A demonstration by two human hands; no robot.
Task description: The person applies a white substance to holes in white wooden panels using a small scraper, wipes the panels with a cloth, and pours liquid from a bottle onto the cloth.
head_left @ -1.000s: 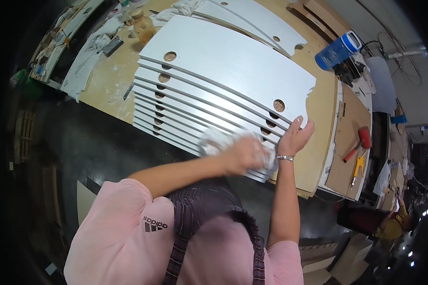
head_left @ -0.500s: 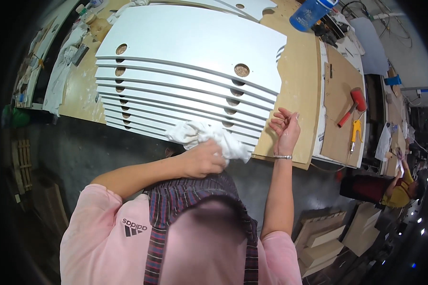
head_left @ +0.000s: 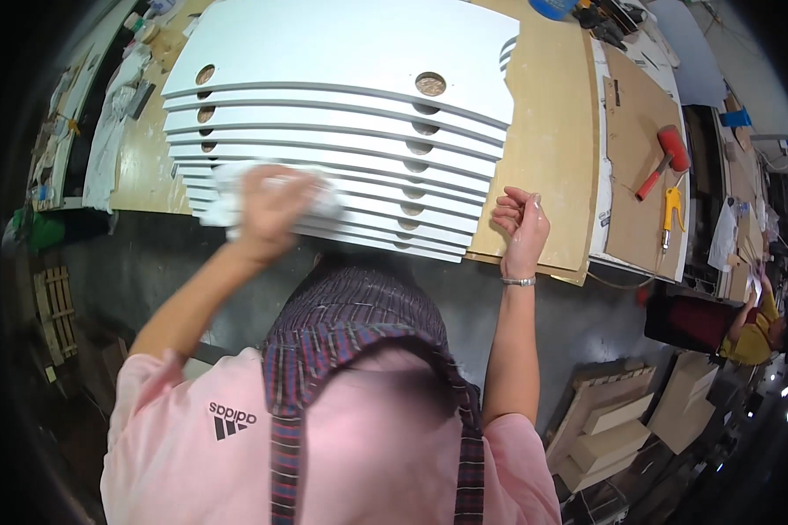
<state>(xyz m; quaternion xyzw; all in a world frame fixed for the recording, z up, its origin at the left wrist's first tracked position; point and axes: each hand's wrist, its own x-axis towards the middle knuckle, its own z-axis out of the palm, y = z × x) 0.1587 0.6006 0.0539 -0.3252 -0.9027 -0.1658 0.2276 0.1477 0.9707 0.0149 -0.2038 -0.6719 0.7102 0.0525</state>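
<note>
A stack of white panels (head_left: 341, 44) lies on the workbench, its near edges stepped one below another, with round holes near both sides. My left hand (head_left: 274, 210), smeared by motion, presses a crumpled white cloth (head_left: 327, 203) onto the lower left steps of the stack. Part of the cloth is hidden under that hand. Off the stack's right side, my right hand (head_left: 522, 229) hovers above the bench's near edge, holding nothing, its fingers loosely bent and apart.
To the right, a red mallet (head_left: 671, 150) and a yellow air blow gun (head_left: 671, 210) lie on a brown board (head_left: 630, 131). A blue container (head_left: 552, 7) stands at the back. A co-worker (head_left: 749, 337) is at the far right. Cardboard-coloured boxes (head_left: 608, 444) sit on the floor.
My left hand has swept the cloth leftward along the stepped edges, from the middle to the left side. My right hand has barely moved. The whole view has shifted slightly.
</note>
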